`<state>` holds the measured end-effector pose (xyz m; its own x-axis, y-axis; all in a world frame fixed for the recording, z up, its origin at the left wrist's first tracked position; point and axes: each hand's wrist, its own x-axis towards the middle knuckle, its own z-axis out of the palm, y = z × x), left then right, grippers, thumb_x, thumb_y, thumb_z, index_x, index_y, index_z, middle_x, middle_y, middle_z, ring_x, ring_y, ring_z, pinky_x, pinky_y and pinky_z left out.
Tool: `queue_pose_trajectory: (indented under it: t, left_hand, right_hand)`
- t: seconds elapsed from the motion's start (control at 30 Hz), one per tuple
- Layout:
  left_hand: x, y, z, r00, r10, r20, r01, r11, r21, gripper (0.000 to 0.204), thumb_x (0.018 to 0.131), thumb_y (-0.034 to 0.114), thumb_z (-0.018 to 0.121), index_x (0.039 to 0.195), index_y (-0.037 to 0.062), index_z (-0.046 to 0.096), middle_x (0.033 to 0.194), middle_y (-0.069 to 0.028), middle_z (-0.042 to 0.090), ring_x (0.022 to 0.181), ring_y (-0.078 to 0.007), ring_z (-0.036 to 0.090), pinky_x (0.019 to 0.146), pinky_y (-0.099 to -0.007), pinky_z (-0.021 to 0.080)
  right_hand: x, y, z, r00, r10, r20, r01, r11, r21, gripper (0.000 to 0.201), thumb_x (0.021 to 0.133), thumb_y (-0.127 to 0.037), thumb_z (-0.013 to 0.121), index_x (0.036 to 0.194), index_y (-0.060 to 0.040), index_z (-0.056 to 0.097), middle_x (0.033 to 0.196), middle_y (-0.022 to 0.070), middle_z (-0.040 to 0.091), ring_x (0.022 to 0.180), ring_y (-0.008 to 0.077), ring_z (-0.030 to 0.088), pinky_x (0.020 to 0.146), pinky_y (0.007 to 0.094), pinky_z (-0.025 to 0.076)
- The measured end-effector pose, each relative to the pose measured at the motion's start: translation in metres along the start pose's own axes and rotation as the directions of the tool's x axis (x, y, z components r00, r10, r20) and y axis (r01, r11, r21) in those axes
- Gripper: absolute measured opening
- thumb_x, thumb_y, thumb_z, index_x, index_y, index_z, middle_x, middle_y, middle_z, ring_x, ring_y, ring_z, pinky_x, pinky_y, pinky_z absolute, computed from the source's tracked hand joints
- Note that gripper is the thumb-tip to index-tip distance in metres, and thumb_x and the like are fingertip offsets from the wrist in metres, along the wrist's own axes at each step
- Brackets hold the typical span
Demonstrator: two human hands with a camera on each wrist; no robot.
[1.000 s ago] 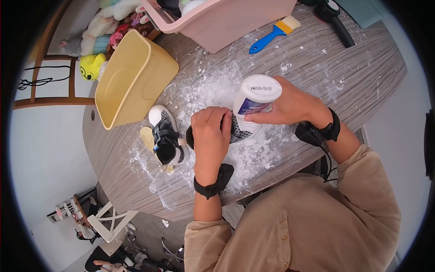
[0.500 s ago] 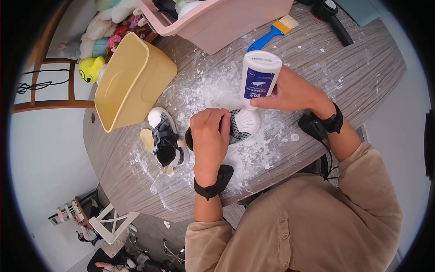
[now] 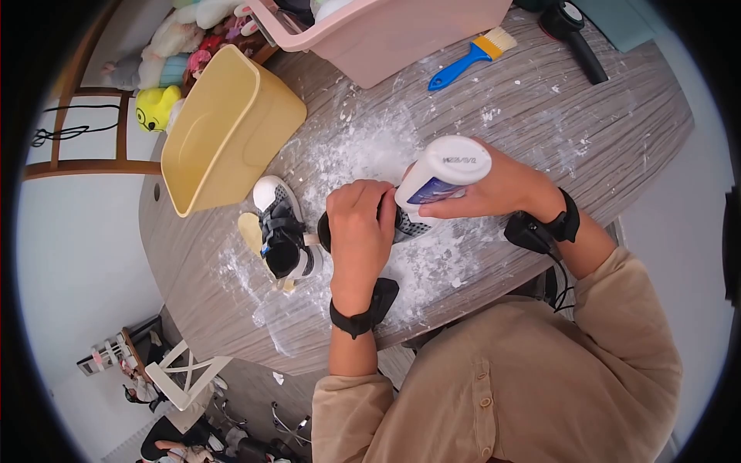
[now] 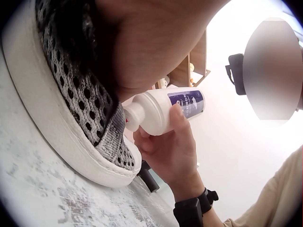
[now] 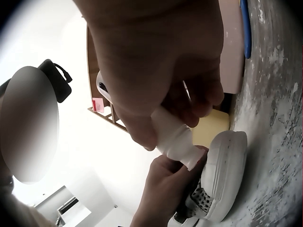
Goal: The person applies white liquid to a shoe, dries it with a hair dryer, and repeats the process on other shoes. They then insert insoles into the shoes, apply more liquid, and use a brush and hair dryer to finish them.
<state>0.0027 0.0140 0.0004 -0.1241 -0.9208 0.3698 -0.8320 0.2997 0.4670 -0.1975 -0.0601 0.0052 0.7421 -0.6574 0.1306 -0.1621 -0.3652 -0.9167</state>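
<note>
A grey mesh sneaker with a white toe and sole sits on the table, its toe pointing right in the head view. My left hand grips it around the dark ankle opening and covers much of its rear. Upside down in my right hand is a white plastic bottle with a blue-purple label, tilted over the front of the sneaker. In the left wrist view its nozzle comes right at the mesh upper. The matching sneaker stands to the left, next to a yellowish insole.
White residue is spread over the wood-grain table. A yellow bin stands at the left and a pink tub at the back. Farther right lie a blue-handled brush and a black-handled tool.
The bottle rose and stood more upright half a second ago, baring the white toe; now it is lowered and tilted over the sneaker again. My left hand keeps its place.
</note>
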Motion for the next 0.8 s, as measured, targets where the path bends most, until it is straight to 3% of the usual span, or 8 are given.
queue_pose_trajectory:
  t: [0.1, 0.4, 0.5, 0.6, 0.7, 0.8]
  left_hand:
    - [0.000, 0.000, 0.000, 1.000, 0.005, -0.005, -0.005, 1.000, 0.001, 0.006, 0.077, 0.003, 0.065, 0.083, 0.0031, 0.064, 0.079, -0.0092, 0.061, 0.075, -0.0288, 0.056, 0.076, -0.0375, 0.040]
    - [0.000, 0.003, 0.000, 1.000, -0.006, -0.012, 0.006, 1.000, 0.011, 0.004, 0.078, 0.004, 0.065, 0.082, 0.0030, 0.064, 0.079, -0.0092, 0.062, 0.076, -0.0285, 0.057, 0.076, -0.0372, 0.040]
    - [0.000, 0.001, 0.001, 1.000, -0.001, -0.012, 0.001, 1.000, 0.003, 0.004, 0.078, 0.005, 0.065, 0.082, 0.0030, 0.064, 0.080, -0.0092, 0.063, 0.077, -0.0286, 0.057, 0.077, -0.0373, 0.040]
    - [0.000, 0.000, 0.001, 1.000, 0.001, -0.014, -0.001, 1.000, 0.003, 0.004, 0.078, 0.005, 0.065, 0.082, 0.0030, 0.064, 0.080, -0.0092, 0.063, 0.077, -0.0286, 0.057, 0.076, -0.0375, 0.040]
    - [-0.001, -0.001, 0.002, 1.000, 0.000, -0.010, 0.000, 1.000, -0.003, 0.004, 0.078, 0.005, 0.065, 0.082, 0.0030, 0.064, 0.080, -0.0091, 0.063, 0.077, -0.0286, 0.057, 0.076, -0.0375, 0.040]
    - [-0.001, -0.002, 0.003, 1.000, -0.003, -0.005, 0.003, 1.000, -0.003, 0.004, 0.079, 0.005, 0.065, 0.082, 0.0030, 0.064, 0.080, -0.0091, 0.063, 0.077, -0.0286, 0.057, 0.076, -0.0375, 0.041]
  right_hand:
    - [0.002, 0.005, 0.002, 0.992, -0.120, -0.047, 0.119, 0.993, -0.016, 0.044, 0.073, -0.033, 0.073, 0.102, -0.0017, 0.063, 0.088, 0.0173, 0.067, 0.075, 0.0325, 0.063, 0.066, 0.0366, 0.050]
    - [0.001, -0.004, -0.004, 0.998, -0.070, 0.004, 0.070, 0.994, -0.082, 0.042, 0.073, -0.034, 0.073, 0.098, -0.0017, 0.065, 0.087, 0.0175, 0.067, 0.078, 0.0360, 0.062, 0.068, 0.0389, 0.050]
    - [0.000, -0.006, -0.006, 0.997, -0.076, -0.032, 0.071, 0.989, -0.133, 0.035, 0.069, -0.022, 0.079, 0.094, -0.0010, 0.065, 0.083, 0.0116, 0.067, 0.070, 0.0195, 0.063, 0.067, 0.0292, 0.051]
    - [-0.001, -0.004, -0.008, 0.997, -0.065, -0.043, 0.058, 0.987, -0.151, 0.037, 0.068, -0.023, 0.079, 0.093, -0.0007, 0.064, 0.082, 0.0110, 0.067, 0.069, 0.0198, 0.062, 0.067, 0.0292, 0.051]
    - [-0.001, -0.003, -0.012, 0.997, -0.044, -0.067, 0.032, 0.986, -0.164, 0.043, 0.071, -0.034, 0.073, 0.097, -0.0001, 0.064, 0.082, 0.0200, 0.065, 0.074, 0.0367, 0.062, 0.067, 0.0385, 0.049]
    - [0.000, -0.002, -0.015, 0.994, -0.074, -0.085, 0.060, 0.986, -0.159, 0.044, 0.070, -0.033, 0.073, 0.096, 0.0009, 0.064, 0.081, 0.0202, 0.065, 0.072, 0.0364, 0.061, 0.065, 0.0374, 0.049]
